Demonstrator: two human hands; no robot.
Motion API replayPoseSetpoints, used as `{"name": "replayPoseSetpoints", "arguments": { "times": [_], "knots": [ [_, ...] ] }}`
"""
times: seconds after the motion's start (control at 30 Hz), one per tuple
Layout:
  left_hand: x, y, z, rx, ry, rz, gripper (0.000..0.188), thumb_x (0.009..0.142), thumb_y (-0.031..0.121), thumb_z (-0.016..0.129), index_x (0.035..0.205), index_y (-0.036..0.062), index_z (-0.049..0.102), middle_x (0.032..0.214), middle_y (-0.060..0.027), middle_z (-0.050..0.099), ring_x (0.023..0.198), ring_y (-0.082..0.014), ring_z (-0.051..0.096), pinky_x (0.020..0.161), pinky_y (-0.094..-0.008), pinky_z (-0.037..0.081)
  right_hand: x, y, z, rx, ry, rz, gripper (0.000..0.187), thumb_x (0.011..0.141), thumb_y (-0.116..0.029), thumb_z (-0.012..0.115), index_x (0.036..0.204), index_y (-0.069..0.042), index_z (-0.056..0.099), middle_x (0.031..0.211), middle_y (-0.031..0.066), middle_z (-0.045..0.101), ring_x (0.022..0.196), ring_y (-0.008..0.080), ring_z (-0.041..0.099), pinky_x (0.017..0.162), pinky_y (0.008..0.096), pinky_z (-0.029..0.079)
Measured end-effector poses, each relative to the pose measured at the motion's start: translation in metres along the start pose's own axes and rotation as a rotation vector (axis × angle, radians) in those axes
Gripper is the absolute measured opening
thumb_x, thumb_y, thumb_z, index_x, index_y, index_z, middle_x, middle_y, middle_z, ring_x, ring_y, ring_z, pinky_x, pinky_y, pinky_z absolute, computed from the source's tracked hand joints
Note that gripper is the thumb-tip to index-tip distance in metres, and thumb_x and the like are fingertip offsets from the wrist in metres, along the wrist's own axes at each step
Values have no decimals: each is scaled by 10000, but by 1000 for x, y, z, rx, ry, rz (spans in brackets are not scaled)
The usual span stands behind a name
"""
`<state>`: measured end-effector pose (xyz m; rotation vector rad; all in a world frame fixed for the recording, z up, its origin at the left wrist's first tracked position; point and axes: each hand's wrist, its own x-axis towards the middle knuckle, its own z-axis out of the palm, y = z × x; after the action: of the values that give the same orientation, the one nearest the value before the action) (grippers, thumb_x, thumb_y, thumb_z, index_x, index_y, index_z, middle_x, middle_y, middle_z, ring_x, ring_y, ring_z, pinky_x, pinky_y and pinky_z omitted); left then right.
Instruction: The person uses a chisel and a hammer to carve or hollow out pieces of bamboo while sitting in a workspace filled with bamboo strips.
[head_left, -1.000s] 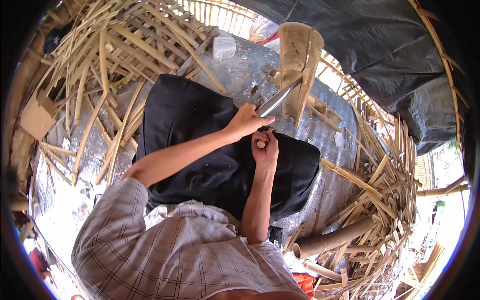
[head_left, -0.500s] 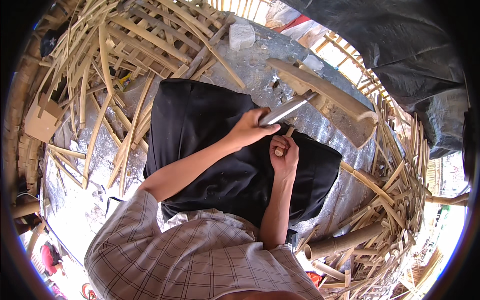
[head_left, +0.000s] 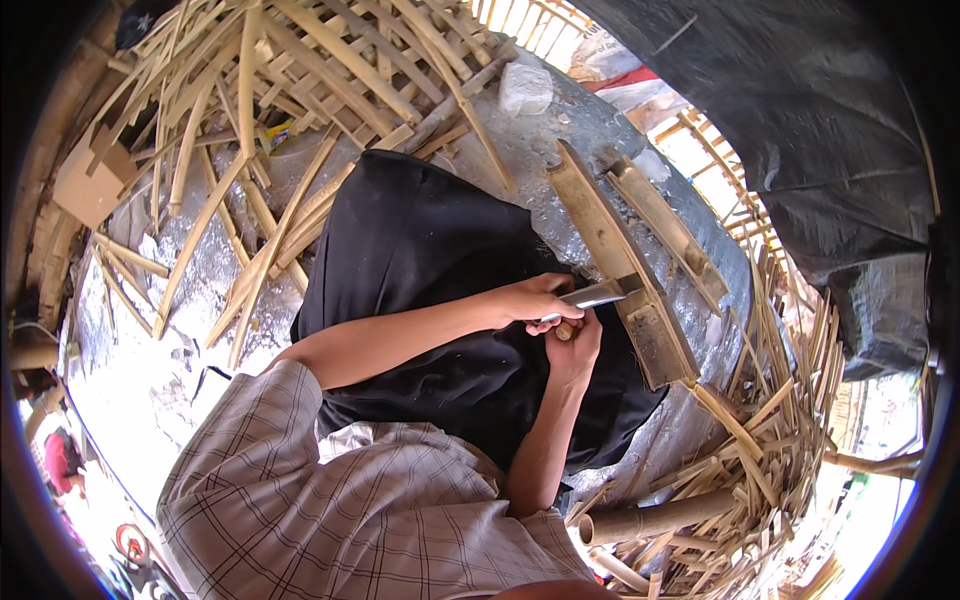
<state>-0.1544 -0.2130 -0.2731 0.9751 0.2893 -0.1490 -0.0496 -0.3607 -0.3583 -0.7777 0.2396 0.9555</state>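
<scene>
Silvery metal [head_left: 598, 294] fills the left grip [head_left: 541, 300]; the right grip [head_left: 578, 346] clasps round-ended wood [head_left: 567, 331].

a cloth [head_left: 420, 230] lies in the middle. ahead of it, to the right, is one bamboo half [head_left: 600, 240], with a blade [head_left: 595, 294] meeting it from the left; a second bamboo half [head_left: 668, 228] lies just beyond. a strip heap [head_left: 350, 70] lies front left, between a carton [head_left: 95, 185] and a stone block [head_left: 525, 90]. a bamboo tube [head_left: 660, 517] lies rear right, among offcuts [head_left: 770, 470].
</scene>
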Motion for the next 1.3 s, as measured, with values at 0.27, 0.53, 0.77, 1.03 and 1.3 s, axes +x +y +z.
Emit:
{"name": "replayPoseSetpoints", "arguments": {
  "times": [0.27, 0.53, 0.77, 1.03, 1.3],
  "knots": [
    [12, 15, -24, 0, -177, -185, 315, 885, 268, 710, 1079, 34, 625, 807, -53, 653, 664, -132, 636, 567, -265, 518, -30, -1, 57, -86, 150, -46, 230, 1039, -174, 435, 868, -87, 561, 714, -35, 527, 589, 84, 495, 564, 254, 440],
    [21, 8, -21, -90, -160, -243, 149, 829, 124, 668, 893, -4, 623, 734, -45, 611, 539, -108, 555, 469, -272, 460, -23, -2, 44, -77, 134, -52, 282, 1034, -221, 430, 947, -19, 608, 718, 67, 610, 583, 209, 582, 551, 372, 512],
    [2, 3, -18, -85, -184, -70, 462, 916, 159, 779, 1239, 8, 485, 784, 45, 475, 550, -28, 395, 444, -224, 290, -9, 12, 12, -377, -100, -112, 400, 1038, -326, 485, 1187, 35, 566, 956, 119, 680, 757, 240, 708, 638, 373, 639],
    [-32, 63, -46, -502, -444, 226, 306, 989, 186, 663, 1184, 3, 513, 791, 50, 435, 480, 28, 341, 372, -141, 263, -2, 22, 47, -1158, 258, -404, 195, 968, -212, 639, 939, -29, 579, 703, 61, 578, 567, 147, 549, 517, 304, 412],
    [-51, 90, -85, -1025, -393, 298, 204, 1082, 166, 486, 1026, -30, 500, 704, 37, 369, 444, 15, 346, 358, -139, 316, 6, 1, 58, -2056, 382, -538, 275, 964, -224, 624, 1004, 46, 584, 942, 295, 684, 923, 494, 658, 799, 550, 539]
  ]
}}
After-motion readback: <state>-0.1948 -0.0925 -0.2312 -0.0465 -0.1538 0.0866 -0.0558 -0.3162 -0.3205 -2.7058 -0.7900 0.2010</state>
